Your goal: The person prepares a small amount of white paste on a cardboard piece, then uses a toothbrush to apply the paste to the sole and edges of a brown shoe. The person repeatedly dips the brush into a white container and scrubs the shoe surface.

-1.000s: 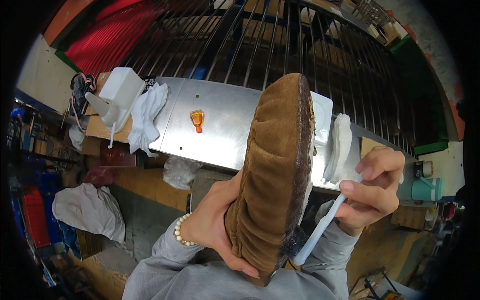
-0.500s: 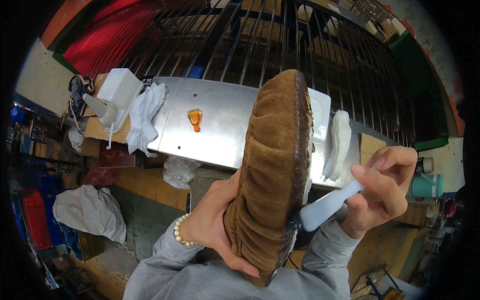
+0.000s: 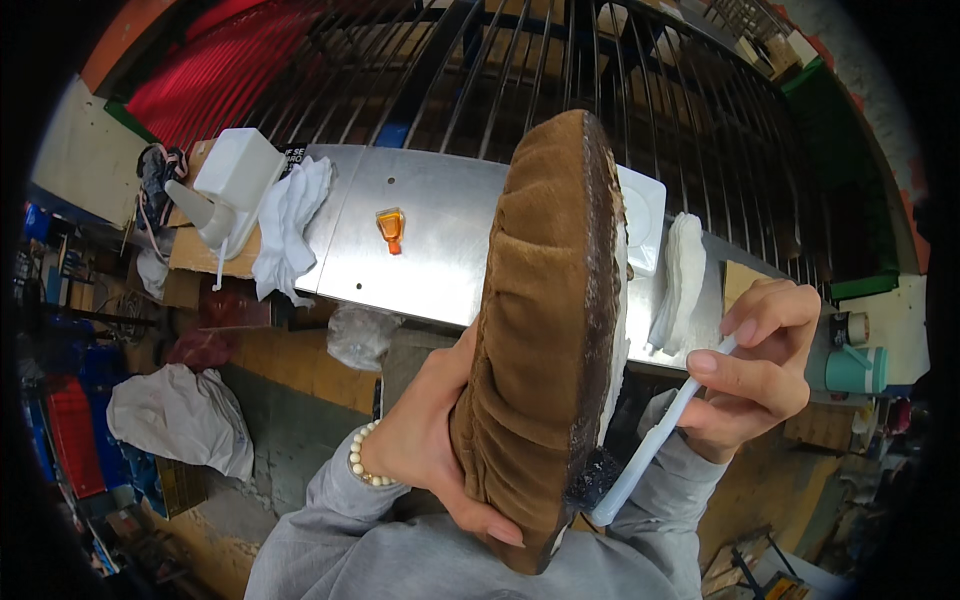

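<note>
A brown suede shoe upper [image 3: 535, 320] with gathered folds stands on end in front of me. A dark, glossy band [image 3: 603, 290] runs along its right edge, and a strip of pale underside shows beyond. My left hand [image 3: 430, 430] grips its lower left, fingers behind it and thumb across the front; a beaded bracelet circles the wrist. Between the thumb and fingers of my right hand [image 3: 755, 365] is a brush with a white plastic handle [image 3: 655, 440]. Its black bristles [image 3: 596, 480] press against the lower dark edge of the upper.
On the metal bench [image 3: 430, 220] lies a small orange bottle [image 3: 391, 231]. White cloths [image 3: 292, 228] and a white plastic dispenser [image 3: 238, 170] are at left. A white tray [image 3: 643, 215] and folded white cloth [image 3: 682, 280] sit at right, near a teal mug [image 3: 855, 370]. Metal bars [image 3: 520, 70] extend behind.
The brush has moved down along the edge and turned, so its handle now shows narrow side and its black bristles appear. My right hand shifted slightly left and down; the upper is a little higher.
</note>
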Tool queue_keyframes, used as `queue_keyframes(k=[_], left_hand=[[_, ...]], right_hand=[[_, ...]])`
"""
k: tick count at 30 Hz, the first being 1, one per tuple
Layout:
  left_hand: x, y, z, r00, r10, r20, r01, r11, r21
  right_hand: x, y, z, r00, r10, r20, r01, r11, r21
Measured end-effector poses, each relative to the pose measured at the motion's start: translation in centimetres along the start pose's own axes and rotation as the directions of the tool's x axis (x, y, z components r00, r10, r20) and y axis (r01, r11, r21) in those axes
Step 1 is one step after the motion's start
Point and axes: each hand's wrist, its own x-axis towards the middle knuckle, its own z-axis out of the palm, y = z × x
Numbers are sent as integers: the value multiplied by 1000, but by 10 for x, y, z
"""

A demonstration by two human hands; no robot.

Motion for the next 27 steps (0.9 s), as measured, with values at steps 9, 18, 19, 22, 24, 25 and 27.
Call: queue_keyframes(k=[9, 18, 19, 22, 24, 25, 27], left_hand=[[-11, -19, 10, 998, -57, -17, 50, 950, -308], [-10, -22, 10, 997, -71, -19, 59, 929, -365], [-9, -23, 10, 997, -70, -21, 57, 927, -371], [-9, -23, 10, 997, -64, -31, 47, 925, -377], [-9, -21, 8, 998, -55, -37, 37, 927, -373], [-10, -20, 8, 998, -54, -40, 35, 929, -368], [-12, -18, 6, 998, -51, -46, 31, 933, -358]], right_hand=[[-1, 0, -2, 998, -50, 34, 51, 998, -25], [-4, 3, -3, 996, 17, 86, -17, 1000, 3], [-10, 1, 3, 993, 116, 27, -116, 993, -17], [-24, -1, 10, 969, 248, -2, -247, 969, 9], [-34, -4, 14, 955, 298, 9, -298, 952, 63], [-36, -6, 13, 958, 287, 27, -288, 954, 88], [-38, -8, 12, 965, 259, 47, -264, 953, 147]])
